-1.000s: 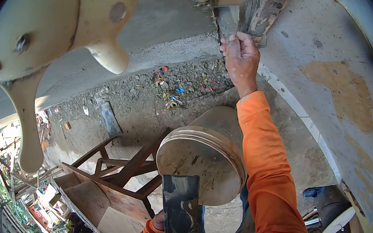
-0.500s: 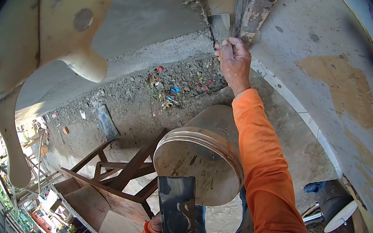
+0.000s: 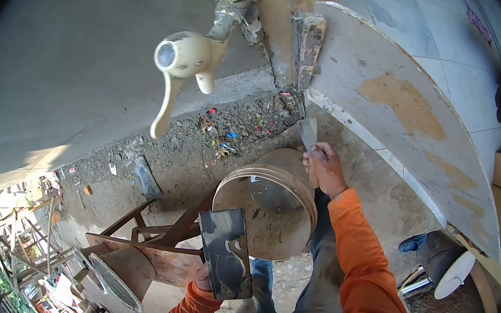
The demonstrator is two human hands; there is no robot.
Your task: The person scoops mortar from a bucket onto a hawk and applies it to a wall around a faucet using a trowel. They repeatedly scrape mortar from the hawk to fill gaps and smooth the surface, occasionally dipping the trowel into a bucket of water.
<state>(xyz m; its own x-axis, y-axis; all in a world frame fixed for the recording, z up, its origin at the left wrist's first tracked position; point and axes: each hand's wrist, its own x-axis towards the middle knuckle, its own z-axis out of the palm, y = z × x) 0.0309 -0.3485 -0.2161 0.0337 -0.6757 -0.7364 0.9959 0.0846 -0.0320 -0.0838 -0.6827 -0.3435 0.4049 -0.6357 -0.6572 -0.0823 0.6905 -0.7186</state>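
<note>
My right hand [image 3: 327, 169] is closed round the handle of a putty knife [image 3: 308, 132], whose metal blade points up and away from me. The knife is held in the air below a rough, mortar-smeared wood block [image 3: 312, 45] at the wall corner. My left hand [image 3: 202, 278] grips a dark rectangular board [image 3: 222, 229] by its left edge, most of the fingers being hidden behind it. A grey-brown smear [image 3: 237, 264] marks the board's face. Just beyond the board stands a round tub [image 3: 309, 196] with a stained inside.
A cream tap [image 3: 191, 57] juts from the grey wall [image 3: 94, 57]. On the right lies a curved board [image 3: 365, 67] with tan patches. A wooden stool-like frame [image 3: 176, 265] and a bucket [image 3: 121, 272] stand at left. Rubble and litter [image 3: 228, 131] line the wall's foot.
My right hand has drawn the putty knife back from the corner beside the wood block, toward me. The view has shifted, so the tap looks smaller and farther off. My left hand keeps the board.
</note>
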